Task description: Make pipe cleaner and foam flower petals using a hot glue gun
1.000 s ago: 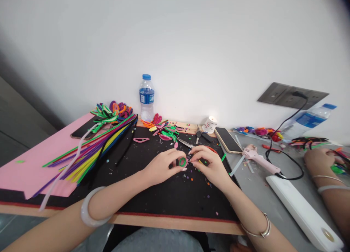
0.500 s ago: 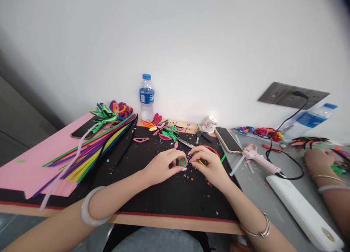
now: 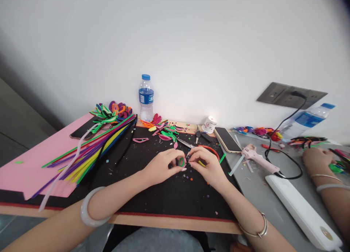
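Note:
My left hand (image 3: 162, 166) is closed, with thumb and forefinger around a small pink and green pipe-cleaner loop (image 3: 181, 162). Close against the loop's right side, my right hand (image 3: 207, 165) pinches at its edge; the fingertips partly hide what lies between them. Both hands are above the black mat (image 3: 164, 197). Just beyond the fingers lie scissors (image 3: 186, 143) with red handles, partly covered by my right hand. Behind them is a pile of bent pipe-cleaner pieces (image 3: 168, 132) in green and pink, and a lone pink loop (image 3: 140, 140) sits to its left.
Long pipe cleaners (image 3: 95, 153) lie on pink sheets (image 3: 16, 179) at left. A water bottle (image 3: 146, 99) and a paper cup (image 3: 209, 124) stand by the wall. To the right are a phone (image 3: 228, 140), a corded glue gun (image 3: 259, 159), a white case (image 3: 300, 212) and another person's hand (image 3: 317, 161).
Both hands stay together around the pipe-cleaner loop, with only slight finger movement. The whole view has shifted very slightly.

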Tool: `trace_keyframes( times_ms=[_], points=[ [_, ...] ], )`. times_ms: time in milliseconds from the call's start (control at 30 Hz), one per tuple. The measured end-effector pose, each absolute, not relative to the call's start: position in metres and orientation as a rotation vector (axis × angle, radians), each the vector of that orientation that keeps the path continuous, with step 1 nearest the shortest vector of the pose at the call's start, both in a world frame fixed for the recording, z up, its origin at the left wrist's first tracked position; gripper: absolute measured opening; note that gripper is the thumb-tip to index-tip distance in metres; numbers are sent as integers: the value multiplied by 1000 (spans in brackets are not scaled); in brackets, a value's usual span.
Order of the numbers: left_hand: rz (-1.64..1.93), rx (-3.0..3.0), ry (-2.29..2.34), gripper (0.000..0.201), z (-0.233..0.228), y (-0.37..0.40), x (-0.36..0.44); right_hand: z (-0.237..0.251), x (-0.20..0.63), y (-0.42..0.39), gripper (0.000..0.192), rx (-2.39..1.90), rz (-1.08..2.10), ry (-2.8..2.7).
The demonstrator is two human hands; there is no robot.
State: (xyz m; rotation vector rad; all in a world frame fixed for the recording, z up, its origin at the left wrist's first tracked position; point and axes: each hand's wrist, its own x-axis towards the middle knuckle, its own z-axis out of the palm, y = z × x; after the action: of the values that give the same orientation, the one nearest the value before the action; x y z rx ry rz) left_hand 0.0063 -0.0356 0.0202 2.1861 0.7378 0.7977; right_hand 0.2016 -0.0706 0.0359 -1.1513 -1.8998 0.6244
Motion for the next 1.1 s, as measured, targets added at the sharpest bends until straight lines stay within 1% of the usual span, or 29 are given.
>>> trace_keyframes(
  times_ms=[267, 433, 567, 833, 933, 1100],
  points=[
    [812, 2223, 755, 14, 21, -37, 6, 32, 199, -72, 9, -1180, 721, -1801],
    [842, 2301, 798, 12, 21, -39, 5, 25, 199, -70, 6, -1170, 973, -1657],
    [895, 2356, 779, 12, 22, -41, 5, 25, 198, -70, 13, -1143, 1175, -1531],
    [961, 2489, 699, 11, 18, -39, 4, 29, 195, -71, 24, -1081, 1397, -1443],
    [972, 2523, 649, 12, 17, -39, 4, 27, 195, -71, 24, -1080, 1444, -1450],
    [948, 2545, 660, 12, 19, -40, 4, 26, 197, -71, 26, -1120, 1416, -1508]
  ],
)
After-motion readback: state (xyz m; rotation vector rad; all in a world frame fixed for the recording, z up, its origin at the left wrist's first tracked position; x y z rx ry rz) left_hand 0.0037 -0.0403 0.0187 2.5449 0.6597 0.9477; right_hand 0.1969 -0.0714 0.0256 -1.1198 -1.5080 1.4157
